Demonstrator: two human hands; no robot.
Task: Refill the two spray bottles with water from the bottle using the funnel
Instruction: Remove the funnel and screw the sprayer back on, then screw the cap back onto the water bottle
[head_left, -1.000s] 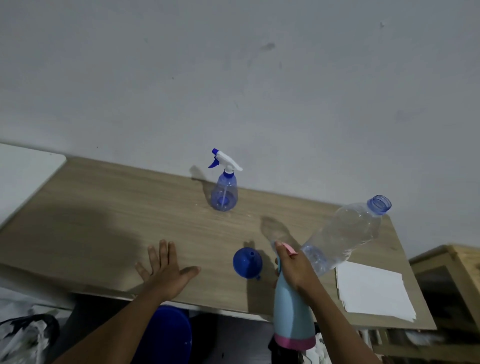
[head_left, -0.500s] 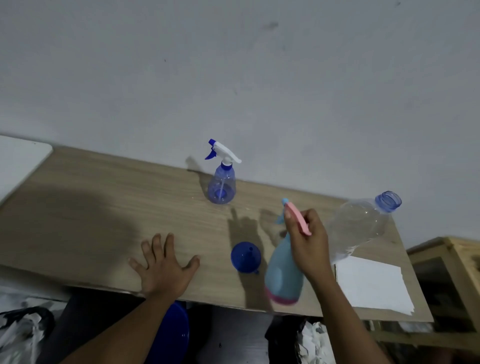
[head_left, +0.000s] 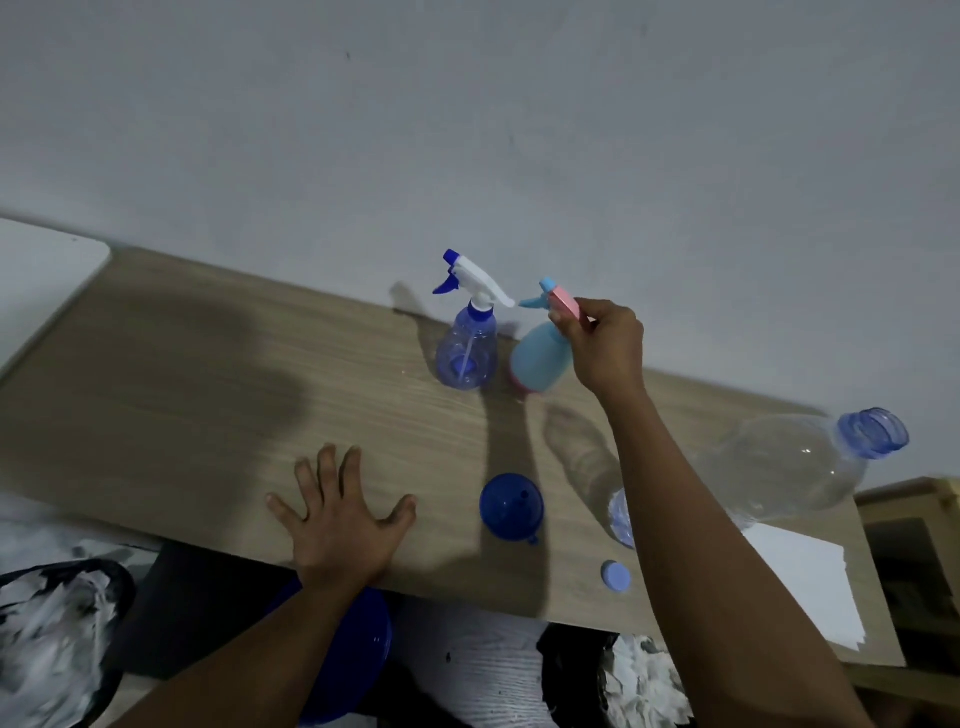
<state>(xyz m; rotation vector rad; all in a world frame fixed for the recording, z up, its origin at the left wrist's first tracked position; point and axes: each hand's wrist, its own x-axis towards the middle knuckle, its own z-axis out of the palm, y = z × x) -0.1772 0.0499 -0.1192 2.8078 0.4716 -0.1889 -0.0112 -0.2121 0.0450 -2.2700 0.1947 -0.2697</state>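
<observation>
My right hand (head_left: 605, 345) grips the pink spray head of a light blue spray bottle (head_left: 537, 361), which touches down on the wooden table (head_left: 208, 395) by the wall. Right beside it on the left stands a clear blue spray bottle (head_left: 466, 351) with a white and blue trigger head. A blue funnel (head_left: 510, 506) rests wide end up near the front edge. The clear water bottle (head_left: 795, 467) stands uncapped at the right, partly behind my forearm. Its blue cap (head_left: 616, 576) lies at the table's front edge. My left hand (head_left: 340, 522) lies flat on the table, fingers spread.
A stack of white paper (head_left: 810, 587) lies at the table's right front corner. A wooden stand (head_left: 919, 519) sits to the right of the table. Below the front edge are a blue bucket (head_left: 353, 654) and dark bags with crumpled paper (head_left: 57, 618).
My right hand has carried the light blue spray bottle from below the front edge up and across the table to beside the clear blue one. My left hand has stayed flat.
</observation>
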